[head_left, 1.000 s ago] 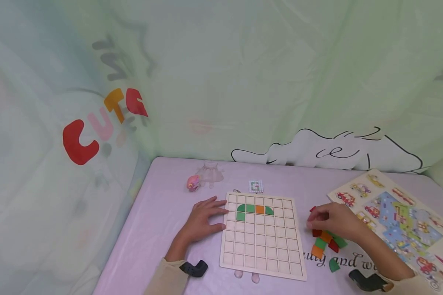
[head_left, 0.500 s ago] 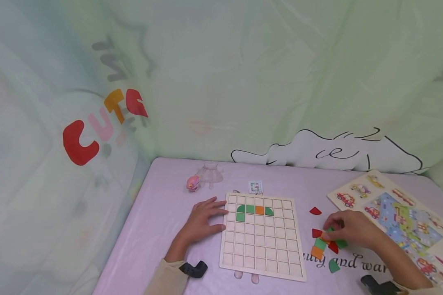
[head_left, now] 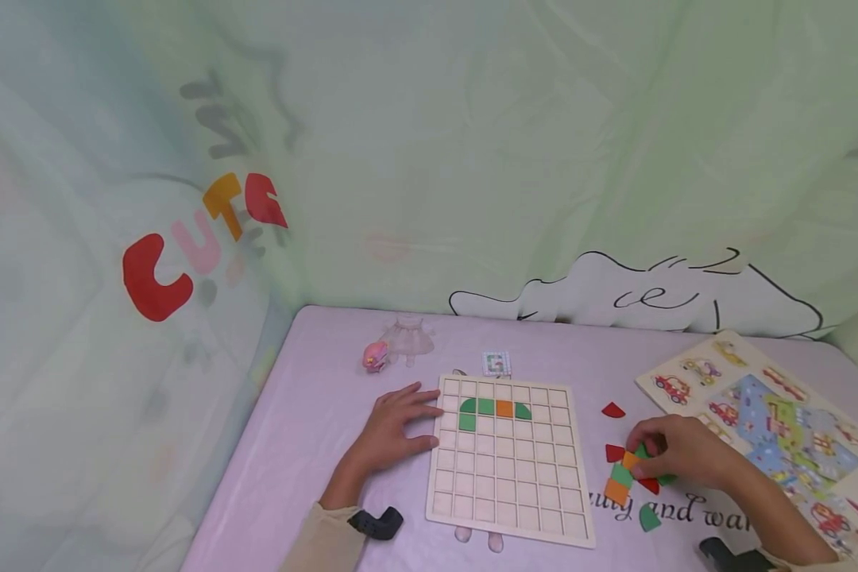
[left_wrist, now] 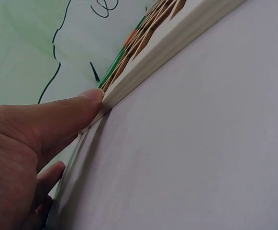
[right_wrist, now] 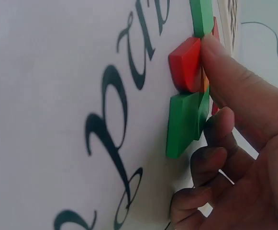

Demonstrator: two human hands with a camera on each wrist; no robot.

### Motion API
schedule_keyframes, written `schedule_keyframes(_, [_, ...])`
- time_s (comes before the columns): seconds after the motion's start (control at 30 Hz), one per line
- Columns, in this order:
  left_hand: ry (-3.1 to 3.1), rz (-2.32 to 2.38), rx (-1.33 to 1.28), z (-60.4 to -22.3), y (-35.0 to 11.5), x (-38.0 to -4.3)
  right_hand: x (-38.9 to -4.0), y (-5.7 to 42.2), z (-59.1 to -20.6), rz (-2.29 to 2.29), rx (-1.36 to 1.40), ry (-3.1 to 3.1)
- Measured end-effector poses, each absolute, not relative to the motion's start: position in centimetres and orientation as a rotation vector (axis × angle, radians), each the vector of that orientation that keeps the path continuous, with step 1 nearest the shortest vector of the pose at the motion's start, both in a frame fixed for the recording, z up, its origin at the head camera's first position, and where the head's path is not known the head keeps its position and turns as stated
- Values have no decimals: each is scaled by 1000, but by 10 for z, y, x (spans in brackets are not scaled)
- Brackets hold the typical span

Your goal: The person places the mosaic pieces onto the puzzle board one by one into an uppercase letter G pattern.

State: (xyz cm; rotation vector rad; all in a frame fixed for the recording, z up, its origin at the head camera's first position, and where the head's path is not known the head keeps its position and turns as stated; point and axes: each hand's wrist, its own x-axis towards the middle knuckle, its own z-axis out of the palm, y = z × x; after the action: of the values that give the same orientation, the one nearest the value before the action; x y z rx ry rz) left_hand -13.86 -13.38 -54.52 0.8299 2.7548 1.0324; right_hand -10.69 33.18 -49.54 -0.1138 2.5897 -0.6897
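Right hand point(head_left: 686, 451) has shifted off the red quarter-piece point(head_left: 613, 411) to the pile of coloured pieces point(head_left: 622, 475), right of the gridded board point(head_left: 512, 477) on the desk point(head_left: 314, 381). Its grip: half curled, thumb against the pieces; cannot tell if any is pinched. Left hand point(head_left: 396, 423): fingers spread, nothing held, touching board's left edge.

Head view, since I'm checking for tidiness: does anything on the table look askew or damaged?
The picture board lies askew, angled relative to the grid board. A red wedge and a green wedge look stray, lying apart from the loose pile. No damage shows.
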Motion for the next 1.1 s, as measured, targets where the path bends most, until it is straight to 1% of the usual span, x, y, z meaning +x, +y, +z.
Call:
schedule_keyframes(0.57, [2759, 1043, 837, -547, -134, -139, -105, 331, -494, -727, -117, 2581])
schedule_keyframes(0.77, [2768, 1037, 845, -550, -134, -140, -105, 331, -493, -769, -164, 2573])
schedule_keyframes(1.1, [2776, 1032, 857, -552, -135, -141, -109, 317, -491, -894, -213, 2539])
